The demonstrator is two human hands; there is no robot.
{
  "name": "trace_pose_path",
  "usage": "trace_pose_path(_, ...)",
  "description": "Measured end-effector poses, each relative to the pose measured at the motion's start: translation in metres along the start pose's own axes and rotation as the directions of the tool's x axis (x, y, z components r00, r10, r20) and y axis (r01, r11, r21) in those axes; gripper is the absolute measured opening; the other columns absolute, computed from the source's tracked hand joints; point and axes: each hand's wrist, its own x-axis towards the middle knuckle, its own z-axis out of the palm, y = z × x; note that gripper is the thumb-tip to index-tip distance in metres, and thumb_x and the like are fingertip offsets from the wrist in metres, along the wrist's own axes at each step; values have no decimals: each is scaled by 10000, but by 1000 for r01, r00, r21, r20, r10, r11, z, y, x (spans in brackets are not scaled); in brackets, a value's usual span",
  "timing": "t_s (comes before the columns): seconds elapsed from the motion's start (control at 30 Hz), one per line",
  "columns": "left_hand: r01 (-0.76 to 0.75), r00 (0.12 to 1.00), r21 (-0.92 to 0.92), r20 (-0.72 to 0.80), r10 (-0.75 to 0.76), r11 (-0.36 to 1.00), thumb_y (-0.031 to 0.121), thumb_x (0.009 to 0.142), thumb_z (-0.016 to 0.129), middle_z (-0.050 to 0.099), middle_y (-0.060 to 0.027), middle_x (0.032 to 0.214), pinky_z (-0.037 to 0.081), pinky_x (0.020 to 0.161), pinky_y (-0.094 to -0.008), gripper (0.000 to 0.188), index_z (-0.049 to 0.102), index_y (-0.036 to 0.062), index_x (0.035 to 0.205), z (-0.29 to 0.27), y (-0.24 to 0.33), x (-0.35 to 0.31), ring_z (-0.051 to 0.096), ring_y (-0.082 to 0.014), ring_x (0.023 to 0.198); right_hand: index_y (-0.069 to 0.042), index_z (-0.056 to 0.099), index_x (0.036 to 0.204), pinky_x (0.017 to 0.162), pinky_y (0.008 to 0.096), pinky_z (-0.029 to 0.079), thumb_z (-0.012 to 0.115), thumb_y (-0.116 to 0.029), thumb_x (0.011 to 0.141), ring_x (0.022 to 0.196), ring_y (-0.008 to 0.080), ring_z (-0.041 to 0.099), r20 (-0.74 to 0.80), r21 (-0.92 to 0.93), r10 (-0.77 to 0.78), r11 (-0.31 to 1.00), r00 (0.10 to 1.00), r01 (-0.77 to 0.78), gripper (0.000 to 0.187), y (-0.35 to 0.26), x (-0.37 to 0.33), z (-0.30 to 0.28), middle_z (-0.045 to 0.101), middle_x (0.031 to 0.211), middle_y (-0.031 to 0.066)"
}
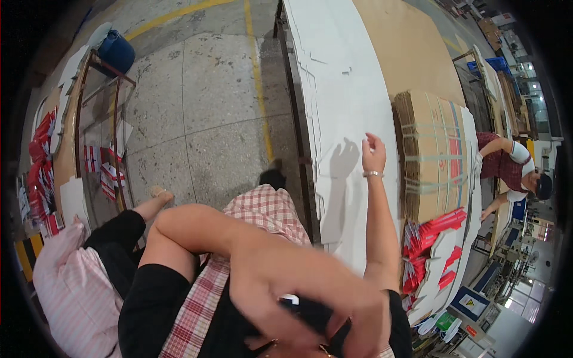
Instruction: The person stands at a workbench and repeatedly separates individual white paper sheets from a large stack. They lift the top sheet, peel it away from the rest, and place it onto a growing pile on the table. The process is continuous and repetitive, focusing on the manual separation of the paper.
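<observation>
My left arm bends across the body, and my left hand [316, 271] hangs blurred close to the lower middle of the view. Its fingers are smeared by motion, so whether they hold anything does not show. Stretched out over the long white-topped table [352, 101], my right hand [374, 154] has loosely curled fingers, slightly apart, with nothing visible in them. A bracelet [373, 173] circles that wrist. The hand's shadow falls on the white sheet beside it. I wear a red-and-white checked apron [262, 209].
Strapped brown cardboard [424, 155] stands right of the table, near red-and-white packages [433, 230]. A person in pink stripes [83, 286] is at the left by a rack; another person [507, 161] leans at the far right. A blue barrel [116, 52] stands at the upper left.
</observation>
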Motion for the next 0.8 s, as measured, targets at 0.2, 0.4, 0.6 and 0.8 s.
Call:
trace_pose_path(0.2, 628, 158, 173, -983, 93, 759, 318, 951, 450, 493, -99, 1284, 363, 983, -348, 512, 363, 15, 1355, -272, -29, -50, 454, -192, 1194, -37, 619, 1135, 853, 396, 464, 537, -384, 863, 937, 328, 583, -75, -4, 100, 995, 992, -101, 449, 58, 216, 110, 623, 1045, 192)
trace_pose_path(0.4, 502, -316, -139, -948, 31, 854, 458, 940, 371, 339, -133, 1441, 268, 1063, -392, 673, 263, -9, 1412, -455, -66, -132, 338, -270, 1305, -50, 609, 1176, 901, 416, 428, 574, -432, 829, 981, 349, 525, -24, -140, 292, 946, 956, -292, 516, 7, 293, 184, 587, 1012, 180)
trace_pose_path(0.6, 513, -524, -249, -849, 70, 821, 494, 924, 411, 165, -231, 1503, 181, 1117, -387, 820, 75, -34, 1454, -490, -95, -127, 181, -333, 1393, -58, 639, 1117, 882, 403, 432, 703, -378, 727, 982, 321, 519, -140, -100, 212, 969, 967, -227, 509, -8, 280, 205, 556, 1034, 140)
trace_pose_path(0.8, 952, 305, 297, -885, 352, -76, 266, 869, 547, 297, -211, 1450, 212, 1102, -453, 672, 265, -4, 1415, -501, -15, -130, 238, -353, 1367, -33, 664, 942, 698, 336, 494, 771, -276, 661, 731, 205, 583, -18, 15, 468, 884, 883, -468, 386, -31, 288, 159, 612, 809, 85)
